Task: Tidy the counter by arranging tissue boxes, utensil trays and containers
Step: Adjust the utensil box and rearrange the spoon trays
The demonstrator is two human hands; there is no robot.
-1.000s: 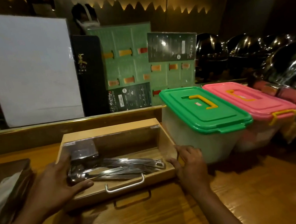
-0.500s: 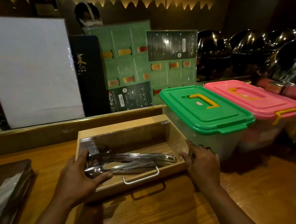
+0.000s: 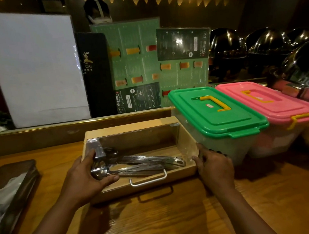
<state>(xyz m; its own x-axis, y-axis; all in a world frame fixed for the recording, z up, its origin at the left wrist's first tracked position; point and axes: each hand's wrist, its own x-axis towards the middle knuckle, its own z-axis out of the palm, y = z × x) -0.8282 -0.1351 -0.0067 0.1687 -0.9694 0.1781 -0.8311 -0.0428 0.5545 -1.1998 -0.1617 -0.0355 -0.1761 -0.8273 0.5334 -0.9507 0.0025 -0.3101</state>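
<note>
Now the wooden utensil tray point(image 3: 138, 185) is clamped between left hand point(image 3: 85, 178) and right hand point(image 3: 215, 167), fingers wrapped, for squaring beside the green-lidded container point(image 3: 216, 114).

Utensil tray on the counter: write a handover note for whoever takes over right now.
Left hand: gripping the left end of the wooden utensil tray, thumb over its clear lid.
Right hand: holding the tray's right end, next to the green-lidded container.
Things: the tray holds metal utensils and sits on the counter, close to the green-lidded container; whether they touch is unclear. The pink-lidded container stands beside the green one. A dark tissue box lies at the far left, apart.
Done: the two containers stand side by side.
Left: settle the tray, then bring the tissue box into line.
</note>
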